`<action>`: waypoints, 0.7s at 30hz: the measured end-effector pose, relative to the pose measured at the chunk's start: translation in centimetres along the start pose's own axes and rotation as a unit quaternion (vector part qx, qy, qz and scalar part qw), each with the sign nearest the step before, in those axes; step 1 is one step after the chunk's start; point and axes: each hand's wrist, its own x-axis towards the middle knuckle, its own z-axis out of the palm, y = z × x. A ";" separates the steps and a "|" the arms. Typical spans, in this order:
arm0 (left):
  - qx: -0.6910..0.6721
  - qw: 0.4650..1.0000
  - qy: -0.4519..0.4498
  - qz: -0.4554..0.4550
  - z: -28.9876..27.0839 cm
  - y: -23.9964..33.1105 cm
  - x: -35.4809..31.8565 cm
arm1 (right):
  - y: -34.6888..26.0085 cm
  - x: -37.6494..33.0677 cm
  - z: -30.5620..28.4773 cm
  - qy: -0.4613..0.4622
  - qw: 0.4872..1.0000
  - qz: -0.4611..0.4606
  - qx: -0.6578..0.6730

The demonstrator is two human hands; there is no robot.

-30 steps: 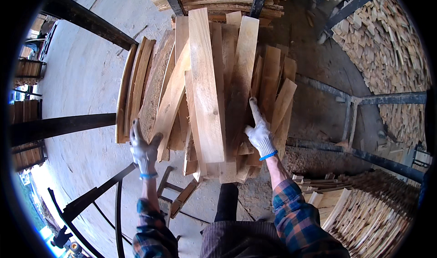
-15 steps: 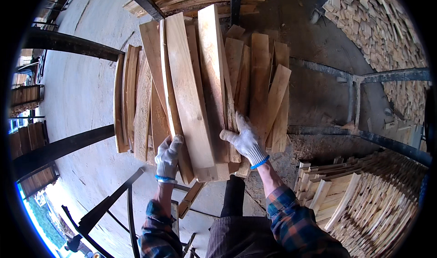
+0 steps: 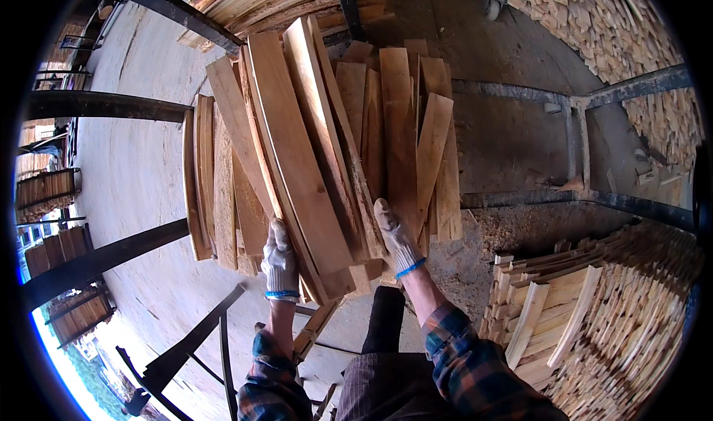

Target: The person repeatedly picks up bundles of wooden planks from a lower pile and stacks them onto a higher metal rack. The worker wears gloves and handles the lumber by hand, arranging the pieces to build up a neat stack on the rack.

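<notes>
Several long wooden boards (image 3: 301, 150) lie side by side on a wider heap of boards, tilted with their far ends to the left. My left hand (image 3: 280, 263), in a white knit glove with a blue cuff, is closed around the left edge of this bundle near its close end. On the other side, my right hand (image 3: 399, 241), gloved alike, presses its palm and fingers against the outermost board of the bundle. The bundle is squeezed between both hands. The undersides of the boards and some fingertips are hidden.
Dark metal bars (image 3: 104, 261) reach in from the left around the heap, and a metal frame (image 3: 579, 109) stands at right. Stacked boards (image 3: 587, 309) fill the lower right. A large woodpile (image 3: 594, 20) is at the far right, and long slabs (image 3: 297, 1) lie beyond the heap.
The narrow board at right now lies against the wide one, where a gap showed before. My right hand has come lower along the boards, and the view has shifted slightly.
</notes>
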 end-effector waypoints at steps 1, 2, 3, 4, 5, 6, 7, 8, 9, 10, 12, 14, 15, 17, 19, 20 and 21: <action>0.046 0.999 0.006 -0.004 0.0 0.1 -0.6 | 1.4 -1.5 2.6 0.037 0.939 -0.125 -0.317; 0.133 0.990 -0.009 -0.042 0.6 3.2 -2.4 | 2.2 -3.2 5.4 0.071 0.763 -0.241 -0.596; 0.008 1.000 -0.023 -0.012 0.1 1.1 -2.2 | 3.3 -5.4 9.3 -0.023 0.698 -0.280 -0.659; -0.011 0.999 -0.034 -0.023 -0.8 -0.6 -2.1 | 2.8 -5.4 9.0 -0.021 0.669 -0.254 -0.698; -0.039 0.997 -0.059 -0.026 0.5 0.4 -1.8 | 1.3 -5.5 8.8 -0.014 0.629 -0.241 -0.739; -0.033 0.998 -0.053 -0.026 1.0 1.3 -1.3 | 1.3 -4.7 8.2 0.001 0.666 -0.287 -0.688; -0.027 0.998 -0.052 -0.030 1.7 1.7 -0.7 | 1.7 -3.9 6.8 0.023 0.699 -0.332 -0.633; -0.024 0.998 -0.052 -0.029 2.5 2.0 0.0 | 1.6 -3.3 6.2 0.043 0.711 -0.342 -0.612; -0.031 0.998 -0.060 0.018 2.1 0.7 1.3 | 2.1 -2.3 5.6 0.056 0.726 -0.348 -0.590; -0.032 0.996 -0.058 0.058 0.4 -2.4 2.9 | 3.2 -1.6 5.2 0.056 0.740 -0.314 -0.593; -0.026 0.994 -0.101 0.023 0.5 -0.6 2.7 | 3.3 -2.9 6.4 0.080 0.696 -0.267 -0.662; -0.120 0.987 -0.073 -0.079 1.2 1.2 1.4 | 3.0 -3.4 7.3 0.111 0.620 -0.233 -0.741; -0.117 0.988 -0.066 -0.078 1.5 1.1 1.3 | 3.0 -3.9 8.3 0.132 0.578 -0.220 -0.775; -0.122 0.988 -0.067 -0.061 2.0 0.9 -0.5 | 2.4 -6.4 9.2 0.134 0.625 -0.179 -0.748; -0.113 0.985 -0.086 -0.098 2.8 0.3 -3.7 | 1.2 -9.0 7.2 0.120 0.633 -0.162 -0.748; -0.125 0.982 -0.094 -0.103 2.5 -2.0 -5.6 | 1.0 -10.2 6.0 0.101 0.642 -0.145 -0.746; -0.170 0.977 -0.093 -0.092 1.2 -6.7 -7.3 | 2.1 -12.1 5.7 0.052 0.656 -0.144 -0.739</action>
